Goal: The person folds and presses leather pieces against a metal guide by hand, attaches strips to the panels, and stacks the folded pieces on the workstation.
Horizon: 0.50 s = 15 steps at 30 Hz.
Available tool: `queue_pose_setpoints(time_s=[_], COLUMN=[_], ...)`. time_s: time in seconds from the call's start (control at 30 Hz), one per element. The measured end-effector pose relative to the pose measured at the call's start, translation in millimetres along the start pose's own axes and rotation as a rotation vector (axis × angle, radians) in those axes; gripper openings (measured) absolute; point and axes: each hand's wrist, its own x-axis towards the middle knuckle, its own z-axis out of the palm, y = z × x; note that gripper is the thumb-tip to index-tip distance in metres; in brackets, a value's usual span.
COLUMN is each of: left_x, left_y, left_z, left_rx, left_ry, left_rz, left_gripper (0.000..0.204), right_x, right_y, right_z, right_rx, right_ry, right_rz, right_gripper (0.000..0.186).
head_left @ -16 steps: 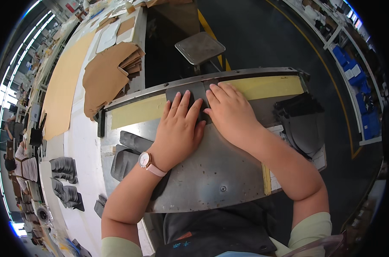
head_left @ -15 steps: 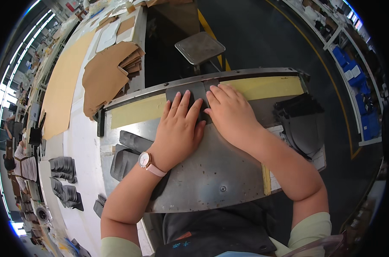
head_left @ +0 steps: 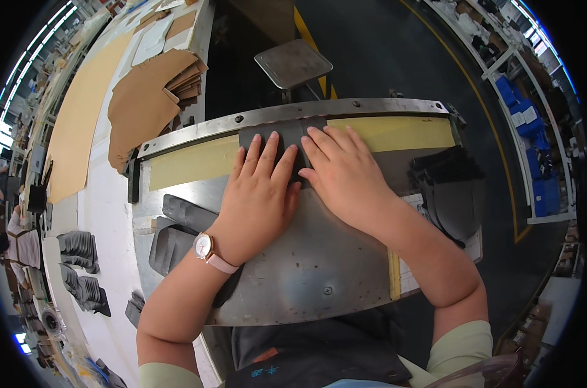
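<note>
- Dark grey sheet material point(head_left: 288, 132) lies at the far edge of the metal counter point(head_left: 293, 284), between 2 yellow strips point(head_left: 390, 132), reaching the metal bar point(head_left: 196, 132).
- Grip: the left hand point(head_left: 255, 194) and right hand point(head_left: 346, 173) lie flat on it, fingers extended, clasping nothing.
- Uneven pressure from the palms could skew the material against the bar or wrinkle it.
- A leftward elbow swing could knock the loose grey pieces point(head_left: 183, 210) beside the watch.
- The right forearm passes near the dark stack point(head_left: 458, 194); brushing it could spill the layers.
- Far right, blue bins point(head_left: 545, 197) stand on a rack point(head_left: 494, 68); their contents I cannot make out.
</note>
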Motion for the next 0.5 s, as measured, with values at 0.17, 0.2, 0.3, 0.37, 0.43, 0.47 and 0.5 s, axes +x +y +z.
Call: queue_pose_setpoints(time_s=[0.17,0.2,0.3,0.37,0.43,0.47,0.5], left_x=[0.5,-0.1,-0.7,-0.6,-0.6,-0.5,-1.2], left_y=[0.5,-0.2,-1.1,-0.7,-1.2,-1.4,-1.5], left_z=[-1.5,-0.9,0.2,0.4,1.6,2.0,1.9], left_rx=[0.008,0.006,0.037,0.032,0.031,0.028,0.031], left_ry=[-0.011,-0.011,0.042,0.051,0.052,0.052,0.050], left_rz=[-0.003,-0.003,0.032,0.039,0.039,0.039,0.036], left_gripper=[0.055,0.055,0.052,0.052,0.052,0.052,0.052], right_x=[0.5,0.5,0.2,0.2,0.5,0.5,0.5], right_y=[1.0,0.4,0.6,0.8,0.8,0.7,0.1], right_z=[1.2,2.0,2.6,2.0,0.2,0.2,0.9], right_rx=[-0.012,-0.006,0.003,0.007,0.012,0.012,0.013], right_ry=[-0.001,-0.002,-0.013,-0.023,-0.044,-0.044,-0.044], right_rz=[-0.018,-0.018,-0.009,-0.001,0.001,0.001,-0.001], right_gripper=[0.046,0.047,0.048,0.048,0.049,0.049,0.050])
